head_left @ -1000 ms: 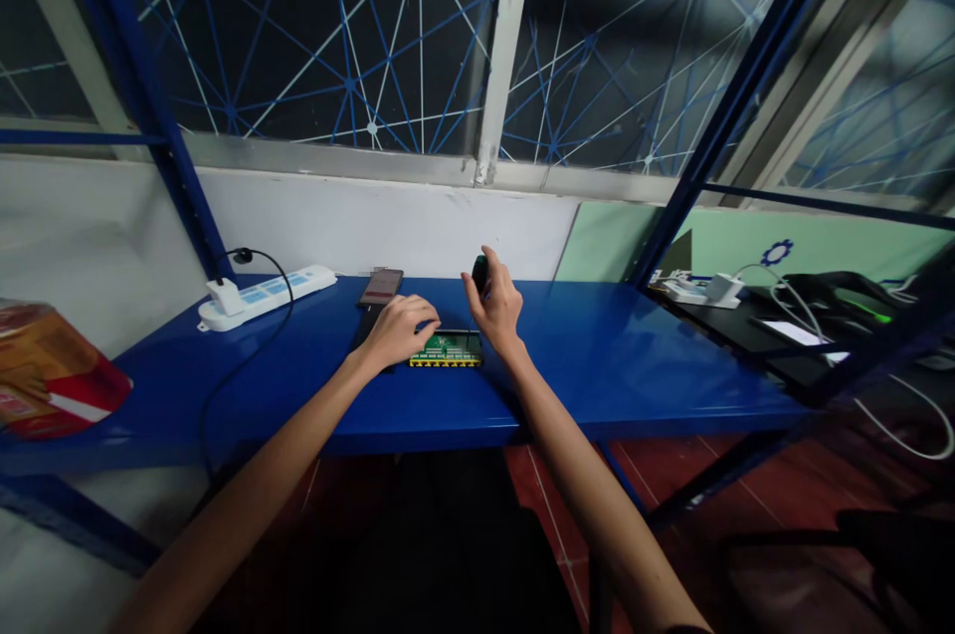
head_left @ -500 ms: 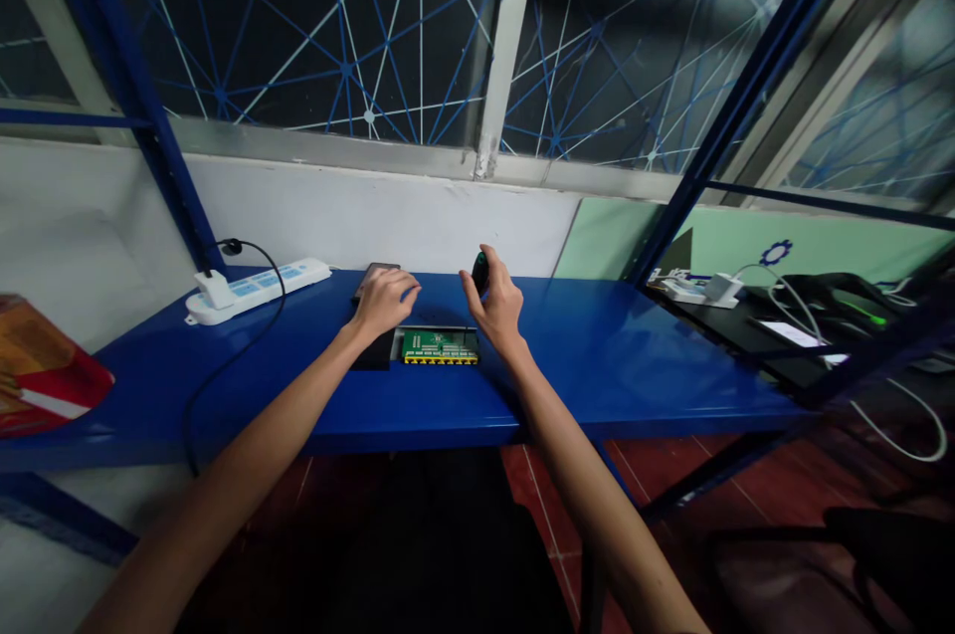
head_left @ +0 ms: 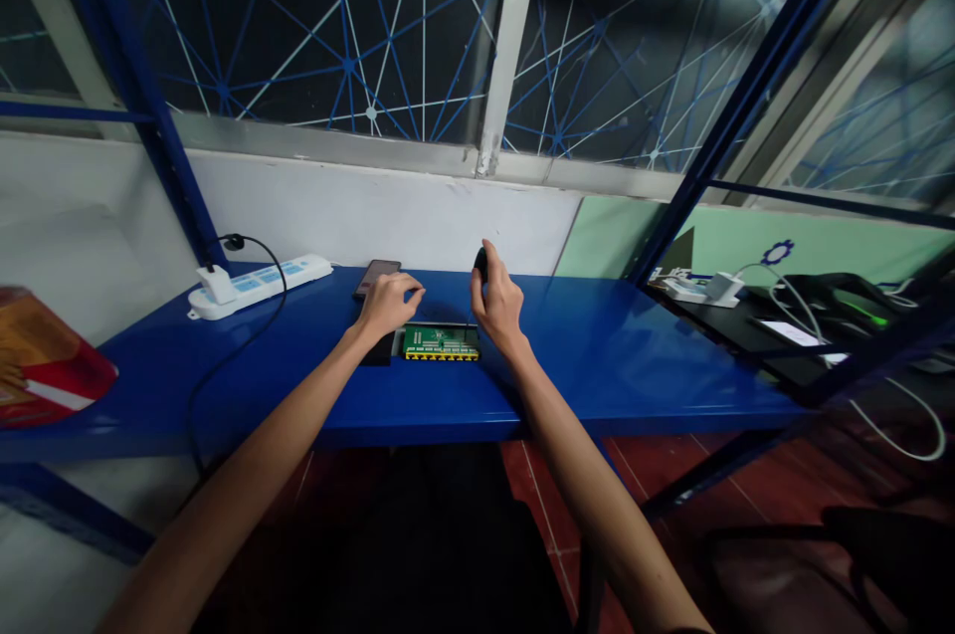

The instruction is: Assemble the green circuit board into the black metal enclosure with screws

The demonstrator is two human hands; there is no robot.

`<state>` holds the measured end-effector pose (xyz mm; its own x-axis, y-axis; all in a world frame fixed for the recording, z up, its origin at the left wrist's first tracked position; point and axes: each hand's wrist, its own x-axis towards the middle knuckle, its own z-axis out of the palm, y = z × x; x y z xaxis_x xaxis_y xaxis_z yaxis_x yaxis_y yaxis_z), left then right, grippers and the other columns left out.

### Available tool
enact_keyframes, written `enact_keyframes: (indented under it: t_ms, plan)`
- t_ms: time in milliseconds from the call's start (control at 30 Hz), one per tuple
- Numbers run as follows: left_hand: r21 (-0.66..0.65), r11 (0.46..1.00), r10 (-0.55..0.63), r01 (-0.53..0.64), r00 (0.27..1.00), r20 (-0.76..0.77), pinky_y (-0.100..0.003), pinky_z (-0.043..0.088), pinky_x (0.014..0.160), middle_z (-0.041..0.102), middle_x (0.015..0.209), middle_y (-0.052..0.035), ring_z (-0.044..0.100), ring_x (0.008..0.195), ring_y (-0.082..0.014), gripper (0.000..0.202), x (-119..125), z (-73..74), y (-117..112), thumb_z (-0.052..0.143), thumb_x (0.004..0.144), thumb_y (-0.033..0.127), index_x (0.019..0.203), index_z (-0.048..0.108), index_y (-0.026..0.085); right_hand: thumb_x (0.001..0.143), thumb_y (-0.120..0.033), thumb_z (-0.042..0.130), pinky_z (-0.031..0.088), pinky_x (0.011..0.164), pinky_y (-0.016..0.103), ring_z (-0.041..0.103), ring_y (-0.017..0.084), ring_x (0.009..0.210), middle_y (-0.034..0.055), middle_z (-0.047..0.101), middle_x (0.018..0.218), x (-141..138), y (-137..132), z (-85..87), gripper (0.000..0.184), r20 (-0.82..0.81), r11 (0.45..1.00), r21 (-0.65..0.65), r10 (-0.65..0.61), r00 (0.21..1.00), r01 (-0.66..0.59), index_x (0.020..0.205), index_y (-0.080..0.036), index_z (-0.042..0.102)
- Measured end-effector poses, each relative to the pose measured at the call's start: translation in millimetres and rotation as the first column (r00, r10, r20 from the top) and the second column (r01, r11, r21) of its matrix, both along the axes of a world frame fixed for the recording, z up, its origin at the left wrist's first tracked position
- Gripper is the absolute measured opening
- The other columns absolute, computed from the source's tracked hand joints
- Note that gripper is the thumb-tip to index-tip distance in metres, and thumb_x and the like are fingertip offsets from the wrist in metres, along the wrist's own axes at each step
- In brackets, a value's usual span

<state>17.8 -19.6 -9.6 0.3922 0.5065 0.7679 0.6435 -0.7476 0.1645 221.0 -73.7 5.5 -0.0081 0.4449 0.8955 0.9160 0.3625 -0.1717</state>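
Note:
Upright in my right hand is a screwdriver with a dark handle. Its thin shaft points down at the right end of a green circuit board with a row of yellow ports along its front. Whether the tip touches a screw is too small to see. My left hand hovers above the board's left side, thumb and forefinger pinched together; anything between them is too small to make out. Under that hand lies a flat black piece, partly hidden. A phone-like dark slab rests behind the left hand.
The blue desk carries a white power strip at the back left, its black cable crossing the desktop. A red and orange bag lies at the far left. Chargers and a lit phone sit on a dark surface to the right.
The fingers of my right hand have closed more around the screwdriver handle. My left thumb and forefinger have come closer together. The board stays in place.

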Motion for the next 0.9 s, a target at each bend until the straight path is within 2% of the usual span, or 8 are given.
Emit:
enact_keyframes:
  t_ms: [167,300,400,567,700,900]
  plan:
    - [0.014,1.0,0.014,-0.015,0.999,0.042,-0.033,0.053,0.074,0.075,0.087,-0.0053,0.07,0.082,-0.0224,0.013,-3.2,2.9,0.9,0.06,0.083,0.018,0.08,0.072,0.019,0.095,-0.041,0.046,0.047,0.06,0.03,0.062,0.017,0.069,0.0104,0.067,0.106,-1.5,0.1,-1.8,0.061,-0.047,1.0,-0.013,-0.007,0.999,0.007,0.151,-0.023,0.029]
    - [0.004,1.0,-0.002,0.001,1.0,0.029,-0.035,0.053,0.074,0.075,0.086,-0.0057,0.069,0.081,-0.0228,0.014,-2.3,3.9,-0.5,0.059,0.084,0.018,0.079,0.072,0.018,0.096,-0.033,0.042,0.049,0.064,0.031,0.064,0.018,0.076,0.0118,0.065,0.115,-0.6,0.8,-3.1,0.061,-0.051,1.0,-0.018,0.02,0.998,-0.021,0.153,-0.024,0.022]
    - [-0.014,1.0,-0.014,0.014,0.999,0.031,-0.036,0.053,0.074,0.075,0.087,-0.0064,0.069,0.081,-0.0235,0.015,-1.4,4.5,-1.8,0.058,0.084,0.019,0.079,0.072,0.018,0.096,-0.031,0.041,0.05,0.066,0.032,0.065,0.018,0.075,0.0112,0.066,0.113,-0.3,1.1,-4.1,0.064,-0.067,1.0,-0.021,0.021,0.998,-0.023,0.155,-0.025,0.016]
    - [-0.012,1.0,-0.021,0.022,0.999,0.04,-0.035,0.054,0.075,0.075,0.086,-0.0062,0.07,0.081,-0.0225,0.015,-1.3,4.2,-2.2,0.058,0.085,0.019,0.08,0.072,0.018,0.095,-0.036,0.046,0.05,0.065,0.032,0.064,0.018,0.074,0.0109,0.066,0.111,-2.7,-0.2,-4.4,0.062,-0.062,0.999,-0.028,0.036,0.997,-0.038,0.152,-0.025,0.026]
    - [-0.006,1.0,-0.029,0.029,0.999,0.017,-0.034,0.054,0.073,0.075,0.086,-0.0062,0.07,0.081,-0.0225,0.015,-2.1,3.3,-1.5,0.058,0.085,0.019,0.08,0.072,0.018,0.098,-0.031,0.037,0.05,0.067,0.03,0.065,0.018,0.076,0.0107,0.067,0.113,-2.7,1.2,-5.3,0.058,-0.071,0.999,-0.026,0.044,0.997,-0.046,0.153,-0.023,0.022]
    - [-0.017,0.999,-0.037,0.037,0.999,0.015,-0.035,0.054,0.074,0.075,0.086,-0.0062,0.07,0.08,-0.0228,0.014,-1.6,4.5,-2.9,0.058,0.084,0.019,0.079,0.072,0.018,0.096,-0.036,0.045,0.049,0.064,0.03,0.063,0.018,0.072,0.0107,0.067,0.106,-2.0,0.3,-4.6,0.059,-0.056,1.0,-0.019,0.003,0.998,-0.004,0.152,-0.024,0.028]
